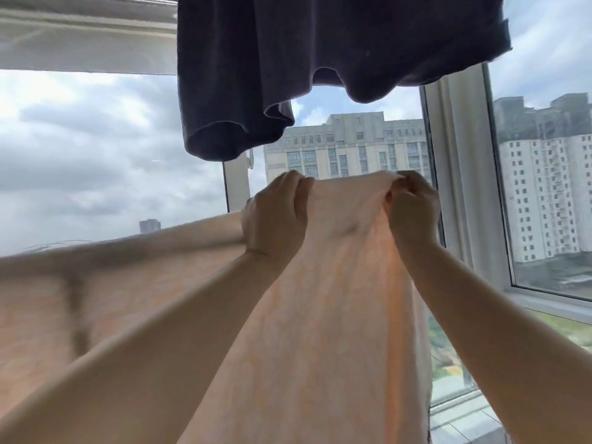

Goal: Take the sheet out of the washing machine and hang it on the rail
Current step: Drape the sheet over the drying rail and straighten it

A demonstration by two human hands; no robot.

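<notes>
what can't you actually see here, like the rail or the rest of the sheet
Head view, the only one:
- Rail: not visible; the dark garment runs off the top edge.
- Sheet: lower part cut by the bottom edge, left part blurred.
- Left hand and right hand: each has a grip on the top edge; fingertips hidden in folds.
- Washing machine: out of frame.

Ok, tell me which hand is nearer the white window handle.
Left. The left hand grips the sheet just below-right of the handle; the right hand is farther right.
</notes>
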